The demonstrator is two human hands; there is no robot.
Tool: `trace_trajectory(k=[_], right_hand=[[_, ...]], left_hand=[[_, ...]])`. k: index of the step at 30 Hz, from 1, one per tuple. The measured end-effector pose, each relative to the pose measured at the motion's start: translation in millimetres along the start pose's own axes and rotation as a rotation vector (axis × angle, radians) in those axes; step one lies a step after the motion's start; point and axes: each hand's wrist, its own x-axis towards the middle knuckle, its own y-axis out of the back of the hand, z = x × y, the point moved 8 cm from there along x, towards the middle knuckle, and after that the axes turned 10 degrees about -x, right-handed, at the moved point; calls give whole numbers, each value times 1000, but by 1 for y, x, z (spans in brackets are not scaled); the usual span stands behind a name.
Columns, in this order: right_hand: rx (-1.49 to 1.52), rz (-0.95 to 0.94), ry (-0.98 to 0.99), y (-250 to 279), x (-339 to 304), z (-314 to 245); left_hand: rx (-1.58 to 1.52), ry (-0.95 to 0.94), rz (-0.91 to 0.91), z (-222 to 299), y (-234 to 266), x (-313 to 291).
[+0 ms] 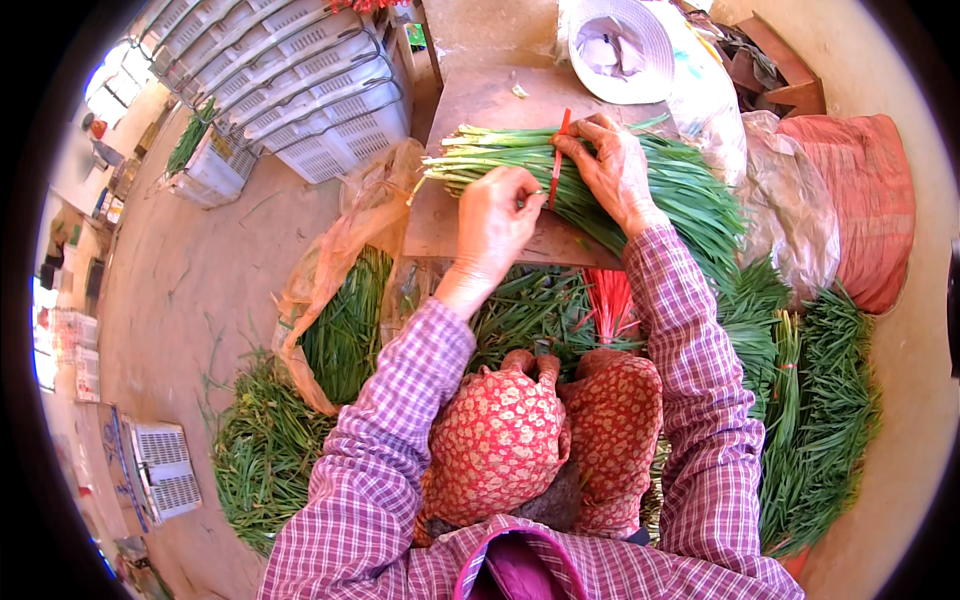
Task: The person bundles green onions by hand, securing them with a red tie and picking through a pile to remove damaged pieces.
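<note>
Because the green bundle [575,195] lies crosswise on the table [480,105], its pale stalk ends point out past the left grip [495,220] and its leaves spread out beyond the right grip [620,175], which seems to leave the middle free for both. The right grip is closed over the bundle, its fingers curved across the far side, probably to keep the stalks packed together. Just beside its thumb a red tie [557,170] crosses the bundle, likely placed there to gather it at one spot. The left grip is narrow, thumb and fingertip drawn together near the tie; what lies between them is too small to tell.

Below the right grip, near the table's edge, hangs a bunch of red strips [608,305], perhaps kept there for easy reach. Loose greens [530,305] lie below the left grip, and a plastic bag [305,295] of more greens sits to its lower left. Beyond the right grip, the hat [622,50] rests well clear of the stalks.
</note>
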Motion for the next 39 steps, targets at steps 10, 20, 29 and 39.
trace_trajectory(k=[10, 20, 29, 39], right_hand=[[7, 79, -41, -9, -6, -4], [-166, 67, 182, 1, -7, -39], [-417, 265, 231, -30, -36, -44], [-389, 240, 209, -32, 1, -23]], left_hand=[[-1163, 368, -287, -17, 120, -31], [240, 717, -673, -100, 118, -271], [8, 1119, 51, -241, 220, -254], [-69, 833, 500, -332, 399, -159]])
